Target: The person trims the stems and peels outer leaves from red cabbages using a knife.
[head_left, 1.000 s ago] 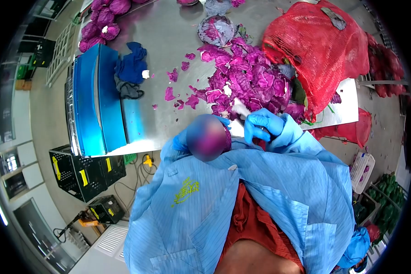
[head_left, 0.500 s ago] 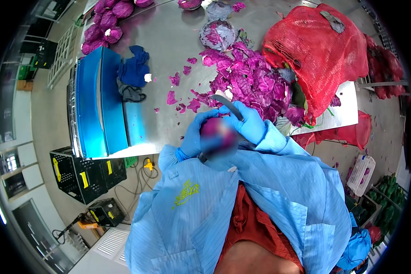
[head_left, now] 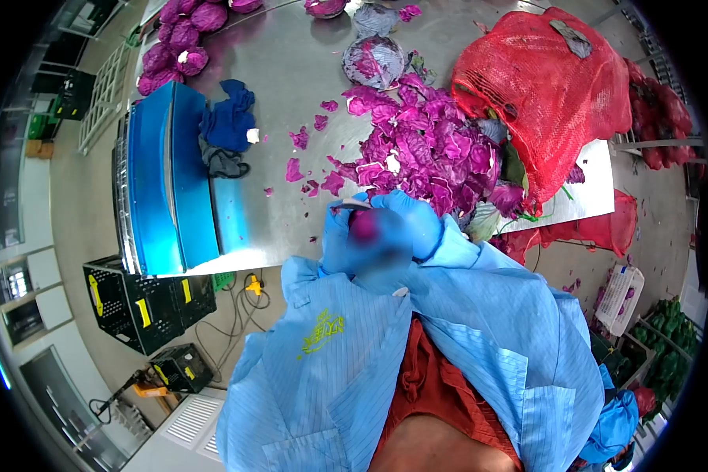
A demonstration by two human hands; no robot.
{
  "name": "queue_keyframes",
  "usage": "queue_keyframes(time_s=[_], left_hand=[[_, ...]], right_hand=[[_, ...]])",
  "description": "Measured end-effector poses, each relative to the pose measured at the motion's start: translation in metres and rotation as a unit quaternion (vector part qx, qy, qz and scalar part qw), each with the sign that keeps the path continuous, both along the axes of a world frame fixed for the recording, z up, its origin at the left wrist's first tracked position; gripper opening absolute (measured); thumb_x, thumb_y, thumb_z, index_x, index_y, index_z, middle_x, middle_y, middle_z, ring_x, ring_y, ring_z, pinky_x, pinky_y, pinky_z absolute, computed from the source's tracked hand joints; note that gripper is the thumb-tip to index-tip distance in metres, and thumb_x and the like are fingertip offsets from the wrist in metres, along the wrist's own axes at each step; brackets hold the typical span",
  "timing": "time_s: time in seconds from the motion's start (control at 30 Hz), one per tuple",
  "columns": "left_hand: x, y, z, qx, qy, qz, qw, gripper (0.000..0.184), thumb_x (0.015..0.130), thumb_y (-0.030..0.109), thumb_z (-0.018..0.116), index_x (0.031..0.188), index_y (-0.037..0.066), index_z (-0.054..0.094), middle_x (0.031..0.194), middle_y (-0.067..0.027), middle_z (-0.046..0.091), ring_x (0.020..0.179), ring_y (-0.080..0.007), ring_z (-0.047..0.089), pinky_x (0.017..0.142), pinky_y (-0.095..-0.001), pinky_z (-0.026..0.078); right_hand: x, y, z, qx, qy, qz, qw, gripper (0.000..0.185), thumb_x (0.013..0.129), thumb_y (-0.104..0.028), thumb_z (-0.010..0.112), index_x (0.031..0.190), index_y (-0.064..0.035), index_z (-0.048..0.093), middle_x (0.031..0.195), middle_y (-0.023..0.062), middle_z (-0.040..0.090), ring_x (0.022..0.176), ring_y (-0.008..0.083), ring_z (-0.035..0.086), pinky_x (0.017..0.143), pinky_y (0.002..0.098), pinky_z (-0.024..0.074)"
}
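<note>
In front of my chest, my left hand [head_left: 337, 240], in a blue glove, is wrapped round a red cabbage [head_left: 363, 226]. A blurred patch covers part of the cabbage and both hands. My right hand [head_left: 417, 223], gloved too, is closed over the far side of it with a knife [head_left: 355, 204]. Its dark curved blade points left, close to my left fingertips; the handle is hidden in the glove. Just beyond my hands lies a heap of purple cabbage leaves [head_left: 429, 145]. Behind the heap sits a whole cabbage with greyish outer leaves [head_left: 374, 62].
A red mesh sack [head_left: 543, 102] stands at the right of the metal table [head_left: 279, 208]. On its left are a blue box [head_left: 173, 177] and a dark blue cloth [head_left: 230, 118]. Several peeled cabbages [head_left: 182, 35] lie at the back left. Black crates [head_left: 138, 303] stand on the floor.
My right hand and the knife have moved left across the cabbage, and the blade has dropped to a flatter angle near my left fingers. Less of the cabbage shows now.
</note>
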State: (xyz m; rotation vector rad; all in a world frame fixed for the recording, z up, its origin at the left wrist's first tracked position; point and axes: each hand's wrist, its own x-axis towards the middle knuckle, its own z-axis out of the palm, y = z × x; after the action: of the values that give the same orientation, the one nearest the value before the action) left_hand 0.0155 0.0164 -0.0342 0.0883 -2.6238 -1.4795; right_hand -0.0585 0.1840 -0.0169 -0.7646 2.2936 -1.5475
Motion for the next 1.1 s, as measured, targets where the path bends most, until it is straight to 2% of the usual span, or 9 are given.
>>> queue_keyframes(time_s=[0.13,0.17,0.47,0.53,0.6,0.7,0.9,1.03,1.1], left_hand=[[0.002,0.001,0.014,0.025,0.051,0.025,0.998,0.078,0.06,0.031,0.084,0.126,0.007,0.05,0.117,-0.0151,0.049,0.107,-0.0302,0.054,0.095,-0.0397,0.044],[-0.001,0.002,0.014,0.035,0.067,0.037,0.996,0.077,0.059,0.029,0.084,0.125,0.007,0.051,0.117,-0.0144,0.049,0.108,-0.0299,0.053,0.097,-0.0394,0.043],[0.0,-0.005,0.024,0.132,0.058,0.095,0.985,0.081,0.055,0.017,0.083,0.128,0.007,0.05,0.118,-0.0116,0.049,0.112,-0.0272,0.05,0.1,-0.0383,0.039],[-0.001,-0.008,0.02,0.318,-0.03,0.128,0.939,0.065,0.071,0.024,0.074,0.128,0.005,0.05,0.13,-0.0129,0.049,0.116,-0.026,0.051,0.1,-0.0377,0.042],[-0.01,-0.022,0.004,0.604,-0.124,0.113,0.779,0.06,0.083,0.041,0.061,0.131,0.008,0.048,0.133,-0.0129,0.048,0.12,-0.0284,0.051,0.1,-0.0442,0.044],[-0.018,-0.026,0.029,0.775,-0.193,0.187,0.572,0.052,0.093,0.042,0.045,0.133,0.01,0.045,0.132,-0.0125,0.05,0.12,-0.0295,0.052,0.097,-0.0484,0.047],[-0.036,-0.031,0.028,0.768,-0.166,0.166,0.596,0.053,0.095,0.045,0.042,0.135,0.011,0.043,0.134,-0.014,0.048,0.121,-0.0308,0.051,0.096,-0.0505,0.049],[-0.048,-0.025,0.031,0.743,-0.176,0.16,0.626,0.053,0.096,0.046,0.041,0.135,0.01,0.042,0.132,-0.0145,0.049,0.121,-0.0307,0.051,0.096,-0.0488,0.049],[-0.051,-0.027,0.036,0.677,-0.209,0.205,0.675,0.053,0.096,0.046,0.04,0.135,0.01,0.043,0.129,-0.0137,0.05,0.12,-0.0297,0.052,0.096,-0.0485,0.049]], right_hand=[[-0.012,-0.007,-0.002,-0.044,-0.084,-0.101,0.99,0.018,0.087,-0.019,0.064,0.097,-0.0038,0.065,0.067,0.0099,0.06,0.054,0.0165,0.058,0.051,0.0305,0.0467],[-0.018,0.006,0.019,-0.092,-0.343,-0.093,0.93,0.016,0.092,-0.015,0.058,0.099,-0.0022,0.066,0.078,0.0014,0.063,0.05,0.0075,0.052,0.046,0.0225,0.043],[-0.046,0.02,0.068,-0.142,-0.334,-0.041,0.931,0.032,0.1,-0.03,0.047,0.113,-0.0061,0.063,0.077,-0.001,0.054,0.049,0.0039,0.042,0.044,0.0193,0.0364],[-0.057,0.023,0.067,-0.235,-0.35,0.012,0.907,0.039,0.1,-0.032,0.043,0.103,-0.001,0.066,0.073,-0.0006,0.053,0.046,0.0035,0.04,0.042,0.0186,0.0325],[-0.064,0.022,0.043,-0.224,-0.374,-0.004,0.9,0.037,0.098,-0.031,0.047,0.098,-0.0002,0.067,0.069,-0.0013,0.053,0.045,0.004,0.039,0.041,0.0193,0.0304],[-0.069,0.015,0.006,-0.133,-0.442,-0.084,0.883,0.029,0.093,-0.029,0.056,0.097,-0.0031,0.068,0.066,-0.0026,0.053,0.041,0.0052,0.038,0.037,0.0209,0.0287],[-0.051,-0.026,0.009,-0.139,-0.395,-0.025,0.908,0.068,0.081,-0.021,0.074,0.139,-0.0087,0.041,0.093,0.0027,0.059,0.048,0.0084,0.051,0.038,0.022,0.0415],[-0.057,-0.043,0.006,-0.061,-0.332,0.01,0.941,0.06,0.082,-0.022,0.073,0.133,-0.0063,0.047,0.078,0.0023,0.06,0.054,0.0089,0.054,0.041,0.0232,0.0438],[-0.064,-0.039,0.001,-0.208,-0.448,-0.005,0.87,0.052,0.084,-0.019,0.071,0.13,-0.0043,0.051,0.074,0.0014,0.059,0.054,0.0085,0.054,0.044,0.0227,0.0444]])
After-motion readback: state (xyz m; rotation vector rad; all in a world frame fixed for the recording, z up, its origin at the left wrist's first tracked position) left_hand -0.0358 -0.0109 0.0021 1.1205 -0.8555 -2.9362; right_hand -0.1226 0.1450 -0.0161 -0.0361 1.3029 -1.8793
